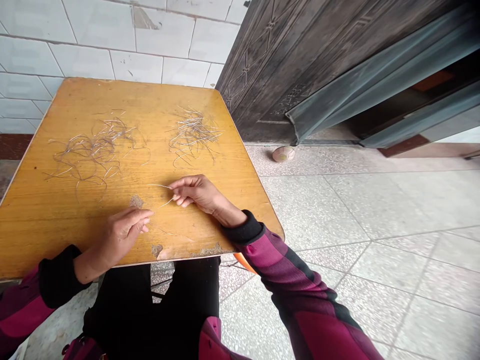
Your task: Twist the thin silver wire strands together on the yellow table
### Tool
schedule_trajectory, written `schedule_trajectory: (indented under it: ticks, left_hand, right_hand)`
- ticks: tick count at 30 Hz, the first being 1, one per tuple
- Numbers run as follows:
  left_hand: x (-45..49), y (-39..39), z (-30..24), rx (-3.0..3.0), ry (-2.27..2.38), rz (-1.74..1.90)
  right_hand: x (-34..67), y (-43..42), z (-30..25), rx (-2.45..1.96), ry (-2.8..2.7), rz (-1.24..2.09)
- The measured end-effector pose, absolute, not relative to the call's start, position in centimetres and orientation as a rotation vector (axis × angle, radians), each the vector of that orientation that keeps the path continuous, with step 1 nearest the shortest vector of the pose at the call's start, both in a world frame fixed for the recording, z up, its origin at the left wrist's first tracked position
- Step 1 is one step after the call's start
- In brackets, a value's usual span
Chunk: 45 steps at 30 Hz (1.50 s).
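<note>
Between thumb and fingertips, my right hand (197, 193) pinches a thin pale wire (159, 185). The wire sticks out to the left in two ends, one nearly level and one slanting down. Close to the table's front edge, my left hand (125, 230) is closed, thumb against fingers, to the left of the wire and apart from it. Whether anything tiny is in its fingertips I cannot make out. Farther back lie two loose heaps of thin wires: a spread-out left heap (95, 145) and a more compact right heap (193, 131).
The yellow wooden table (150, 107) has chipped patches near its front edge. Behind it stands a white tiled wall (161, 37). To the right are a dark carved door (262, 65), a grey-green curtain (348, 92) and a roundish object (283, 154) on the speckled floor.
</note>
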<state>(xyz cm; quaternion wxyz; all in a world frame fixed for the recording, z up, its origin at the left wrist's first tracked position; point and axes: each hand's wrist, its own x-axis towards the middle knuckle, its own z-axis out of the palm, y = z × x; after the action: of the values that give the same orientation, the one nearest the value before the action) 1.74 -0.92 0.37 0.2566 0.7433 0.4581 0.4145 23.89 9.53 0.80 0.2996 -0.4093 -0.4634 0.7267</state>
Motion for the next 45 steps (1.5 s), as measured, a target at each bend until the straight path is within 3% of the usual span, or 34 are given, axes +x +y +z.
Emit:
schedule_trajectory:
  ticks: [9,18,30,40,45]
  left_hand:
    - [1.8,-0.4,1.0,1.751,1.309,0.985]
    - [2.4,-0.6,1.2,2.183,1.246,0.989]
    - [2.8,0.8,1.3,2.531,1.264,0.629]
    - [2.4,1.5,1.3,2.573,1.271,0.879]
    - [2.3,2.0,0.9,2.702,1.36,0.865]
  right_hand:
    - [23.4,9.0,0.9,-1.111,-1.326,1.779]
    - [23.3,9.4,0.3,-1.214,-1.628,1.592]
    - [23.7,9.6,1.5,-1.234,-2.155,1.035]
    - [25.3,10.4,1.4,-1.247,-2.065,1.069]
    - [26.8,10.5,1.7,-1.073,-2.034,1.44]
